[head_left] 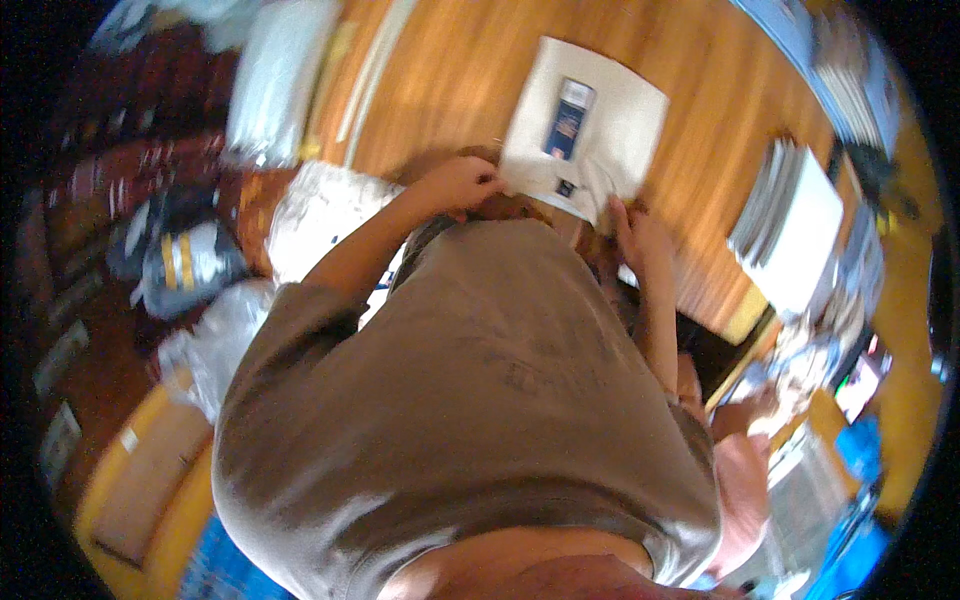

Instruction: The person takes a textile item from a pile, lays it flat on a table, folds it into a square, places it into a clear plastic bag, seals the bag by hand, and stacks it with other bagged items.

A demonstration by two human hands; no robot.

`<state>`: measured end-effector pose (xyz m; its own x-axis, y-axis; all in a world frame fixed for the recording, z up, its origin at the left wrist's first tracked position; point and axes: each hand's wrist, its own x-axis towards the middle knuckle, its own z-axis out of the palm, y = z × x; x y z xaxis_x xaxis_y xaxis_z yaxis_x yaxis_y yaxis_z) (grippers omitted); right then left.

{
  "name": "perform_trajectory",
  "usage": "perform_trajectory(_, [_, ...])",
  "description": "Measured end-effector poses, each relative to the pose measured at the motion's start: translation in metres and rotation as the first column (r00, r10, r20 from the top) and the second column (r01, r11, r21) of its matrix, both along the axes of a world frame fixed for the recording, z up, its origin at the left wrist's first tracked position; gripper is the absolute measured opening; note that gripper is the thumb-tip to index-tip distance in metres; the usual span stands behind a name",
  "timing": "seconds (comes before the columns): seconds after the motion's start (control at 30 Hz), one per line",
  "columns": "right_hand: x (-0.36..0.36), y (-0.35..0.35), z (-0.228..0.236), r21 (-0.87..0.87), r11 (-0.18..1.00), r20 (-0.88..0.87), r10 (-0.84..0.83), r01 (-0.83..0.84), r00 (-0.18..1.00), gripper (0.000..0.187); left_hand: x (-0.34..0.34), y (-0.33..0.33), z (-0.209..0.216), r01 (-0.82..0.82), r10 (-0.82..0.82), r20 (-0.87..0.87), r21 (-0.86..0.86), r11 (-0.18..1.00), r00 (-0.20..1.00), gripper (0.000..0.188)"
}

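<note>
A cream folded garment (627,112) lies on the wood-grain table in front of me. A long dark-blue label (568,120) runs down its middle, and a small dark tag (565,188) sits near its close edge. My left hand (466,186) is at the garment's near left corner, fingers curled closed on the edge. At the near right corner my right hand (645,240) pinches the edge, and the cloth creases beside its fingers. The fingertips of both hands are slightly blurred.
The wood-grain table (450,80) spreads ahead. On its right stands a stack of white and grey flat pieces (790,220). Clear-wrapped pale packs (280,80) lie far left, white cloth (325,215) nearer. A person in a pink sleeve (742,490) is at my right.
</note>
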<state>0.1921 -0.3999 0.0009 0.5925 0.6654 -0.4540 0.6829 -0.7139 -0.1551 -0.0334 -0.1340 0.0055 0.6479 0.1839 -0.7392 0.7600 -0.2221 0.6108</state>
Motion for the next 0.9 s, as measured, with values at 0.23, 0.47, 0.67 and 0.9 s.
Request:
perform_trajectory(0.23, [-0.015, 0.117, 0.088, 0.408, 0.911, 0.006, 0.057, -0.054, 0.998, 0.034, -0.075, 0.036, 0.045, -0.664, 0.241, 0.782, 0.273, 0.696, 0.574, 0.014])
perform_trajectory(0.47, [-0.173, 0.297, 0.090, 0.745, 0.467, -0.131, 0.802, -0.476, 0.582, 0.023, -0.307, 0.202, -0.015, -0.973, 0.242, 0.970, 0.090, -0.212, 0.037, 0.028])
perform_trajectory(0.67, [-0.304, 0.369, 0.063, 0.698, 0.107, 0.225, 0.906, -0.708, 0.358, 0.016, -0.276, 0.209, -0.009, -0.912, 0.550, 0.739, 0.393, 0.116, 0.388, 0.023])
perform_trajectory(0.9, [-0.225, 0.312, -0.011, 0.617, 0.757, -0.432, 0.554, -0.216, 0.712, 0.032, -0.227, 0.126, 0.035, -0.633, 0.391, 0.500, 0.659, 0.406, 0.772, 0.017])
